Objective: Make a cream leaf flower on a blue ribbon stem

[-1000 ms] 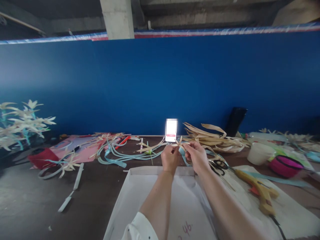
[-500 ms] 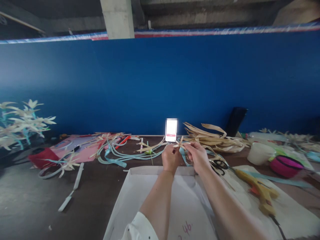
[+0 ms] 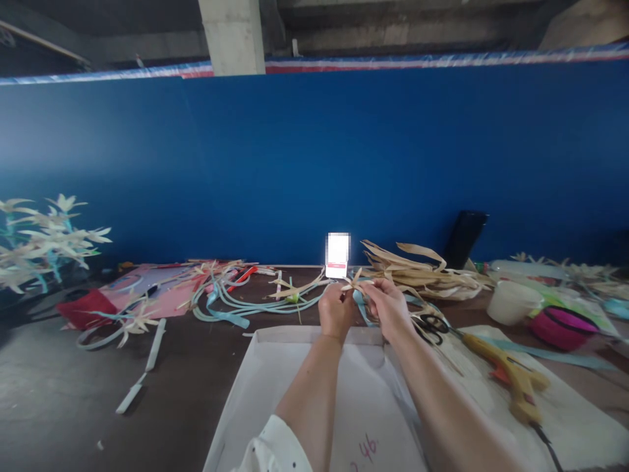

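Note:
Both hands meet above the far edge of a white shallow box lid (image 3: pixel 304 380). A small pale flower with narrow husk-like petals (image 3: pixel 356 279) is between them. My left hand (image 3: pixel 336 309) is closed, pinching the flower low down; its fingertips are partly hidden. From the other side my right hand (image 3: pixel 388 307) pinches a petal between thumb and fingers. Just beyond the hands a lit phone (image 3: pixel 337 255) stands upright. Behind my right hand lies a heap of dried husks (image 3: pixel 422 275), and black-handled scissors (image 3: pixel 433 326) lie beside my right wrist.
A yellow glue gun (image 3: pixel 511 377) rests on white paper at right, near a white cup (image 3: pixel 514 303) and a magenta pouch (image 3: pixel 563 326). Pale blue tubing (image 3: pixel 255 313) curls left of the hands. Finished-looking flowers (image 3: pixel 54 236) stand far left. A blue partition (image 3: pixel 295 164) closes the back.
Both hands stay in nearly the same place, still pinching the flower. The whole view has shifted very slightly; nothing has been let go.

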{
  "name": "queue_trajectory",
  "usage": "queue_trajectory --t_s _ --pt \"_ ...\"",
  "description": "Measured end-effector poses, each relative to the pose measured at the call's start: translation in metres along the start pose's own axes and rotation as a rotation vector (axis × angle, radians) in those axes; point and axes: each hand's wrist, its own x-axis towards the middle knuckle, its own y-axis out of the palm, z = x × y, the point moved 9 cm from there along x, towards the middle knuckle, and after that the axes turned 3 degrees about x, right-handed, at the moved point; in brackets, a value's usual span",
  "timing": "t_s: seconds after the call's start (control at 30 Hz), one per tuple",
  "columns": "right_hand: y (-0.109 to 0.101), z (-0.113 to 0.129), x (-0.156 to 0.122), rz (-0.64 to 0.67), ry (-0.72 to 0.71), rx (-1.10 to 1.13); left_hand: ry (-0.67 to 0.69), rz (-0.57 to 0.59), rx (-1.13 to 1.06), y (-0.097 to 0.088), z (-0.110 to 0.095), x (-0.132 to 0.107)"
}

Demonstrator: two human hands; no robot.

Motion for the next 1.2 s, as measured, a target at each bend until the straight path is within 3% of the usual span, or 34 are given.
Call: queue_trajectory --t_s 0.47,0.67,0.87,1.0,1.2 --pt "0.001 0.001 -0.001 0.003 0.002 0.01 0.007 0.0 -0.02 0.002 0.002 0.0" --pt "0.003 0.004 -0.001 0.02 -0.027 0.019 -0.082 -0.036 -0.092 0.0 0.007 -0.001" --pt "-0.009 -0.002 0.004 -0.086 -0.01 0.052 -0.166 -0.05 -0.198 0.001 0.014 -0.001" --pt "-0.007 -0.011 0.004 -0.069 0.053 0.064 -0.197 -0.043 -0.259 0.004 0.021 -0.002" --pt "0.002 -0.008 0.001 0.011 0.025 0.041 -0.195 -0.066 -0.252 0.001 0.021 -0.001"
